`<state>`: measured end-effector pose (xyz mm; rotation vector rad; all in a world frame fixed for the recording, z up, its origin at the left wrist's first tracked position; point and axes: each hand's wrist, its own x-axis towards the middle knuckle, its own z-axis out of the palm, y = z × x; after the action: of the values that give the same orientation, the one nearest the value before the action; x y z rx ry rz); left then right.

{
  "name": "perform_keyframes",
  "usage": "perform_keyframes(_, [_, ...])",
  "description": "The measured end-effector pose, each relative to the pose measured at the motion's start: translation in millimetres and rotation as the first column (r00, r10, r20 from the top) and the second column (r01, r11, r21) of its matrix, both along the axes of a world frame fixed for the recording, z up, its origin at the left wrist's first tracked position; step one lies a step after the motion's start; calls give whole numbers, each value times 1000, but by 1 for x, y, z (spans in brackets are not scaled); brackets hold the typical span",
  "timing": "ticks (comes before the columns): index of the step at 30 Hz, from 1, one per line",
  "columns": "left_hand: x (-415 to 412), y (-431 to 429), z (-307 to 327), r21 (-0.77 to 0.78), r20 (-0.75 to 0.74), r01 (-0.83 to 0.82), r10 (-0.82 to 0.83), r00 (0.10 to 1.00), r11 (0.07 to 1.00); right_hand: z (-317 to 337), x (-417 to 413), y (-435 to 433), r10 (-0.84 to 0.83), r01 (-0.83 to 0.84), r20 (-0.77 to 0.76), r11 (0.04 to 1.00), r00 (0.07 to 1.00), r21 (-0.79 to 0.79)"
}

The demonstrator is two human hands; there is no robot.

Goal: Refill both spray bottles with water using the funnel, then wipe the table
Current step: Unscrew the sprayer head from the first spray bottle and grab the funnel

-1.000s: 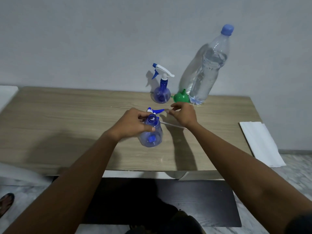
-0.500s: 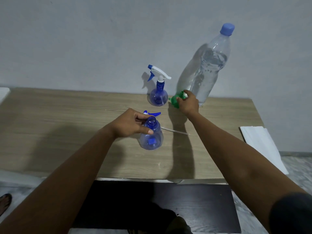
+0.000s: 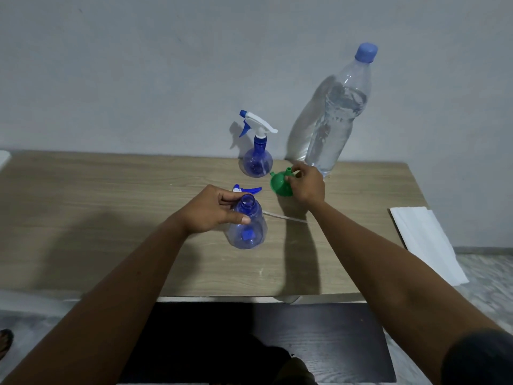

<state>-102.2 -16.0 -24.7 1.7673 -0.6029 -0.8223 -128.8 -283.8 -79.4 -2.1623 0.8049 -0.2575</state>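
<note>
pale grey wall rises behind a wooden desk [image 3: 111, 218], which carries everything on its right half. left hand [image 3: 213, 211] wraps around the neck of an open spray bottle [image 3: 248, 227], fingers and thumb clenched just below its uncapped mouth; the blue bottle stands upright near the middle of the desk. its removed trigger head [image 3: 247, 189] lies on the desk just behind the bottle, partly hidden by the left hand, and a thin clear tube [image 3: 286, 217] runs along the wood to the right of the bottle.

right hand [image 3: 306, 184] pinches a green funnel [image 3: 281, 183], fingertips closed on the narrow spout, which points up and back while the wide mouth tilts down toward the desk. whether the funnel's rim is touching the wood cannot be told.

second spray bottle [image 3: 256, 159], with its white and blue trigger head on, stands upright at the back of the desk just beside the funnel. a tall clear water bottle [image 3: 336, 112] with a blue cap stands against the wall behind the right hand, mostly full. a white folded cloth [image 3: 424, 240] hangs over the desk's right edge.
</note>
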Motion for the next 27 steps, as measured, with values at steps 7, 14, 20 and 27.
perform_keyframes(7, [-5, -1, 2, -21, -2, -18, 18, 1000, 1000, 11, -29, 10, 47, -40, 106, 997, 993, -68])
perform_keyframes(14, [-17, 5, -3, -107, -17, -47, 46, 999, 993, 41, -53, 25, -147, 44, 316, 950, 937, 310])
perform_keyframes(20, [-14, 22, -1, -111, 14, -39, 40, 999, 993, 63, -77, 48, -184, -132, 303, 612, 935, 780])
perform_keyframes(27, [-14, 24, -5, -133, 12, -46, 48, 999, 990, 68, -78, 67, 1, -195, 228, 522, 974, 831])
